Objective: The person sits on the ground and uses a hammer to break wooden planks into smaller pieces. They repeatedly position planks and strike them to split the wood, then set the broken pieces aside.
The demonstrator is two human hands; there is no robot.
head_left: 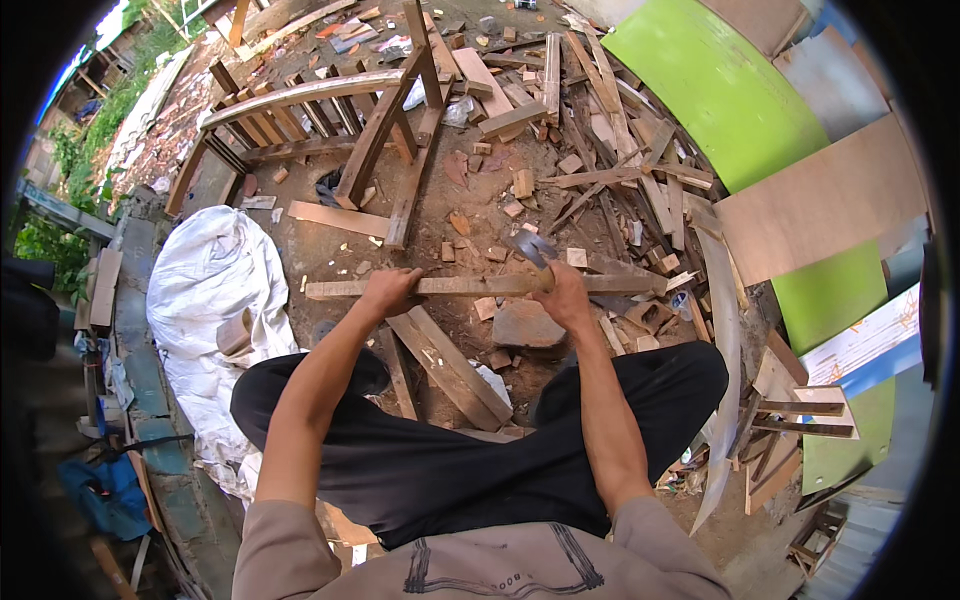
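Note:
A long wooden batten (470, 287) lies crosswise in front of my knees. My left hand (392, 292) is wrapped round it left of its middle. My right hand (566, 300) is closed round the short visible handle of a claw hammer (532, 247), whose metal head points up and away from me. That hand also rests at the batten, and whether its fingers grip the wood too is hidden. Below the batten, between my legs, a brown stone block (528, 325) sits on the ground. Beside it a thick plank (450, 365) slants toward me.
A slatted wooden frame (310, 95) stands at the far left. Scrap timber (600, 150) is heaped at the far right, with small offcuts scattered over the dirt. A white sack (215, 290) lies to my left. Green sheets (715, 90) and a plywood panel (820, 200) border the right side.

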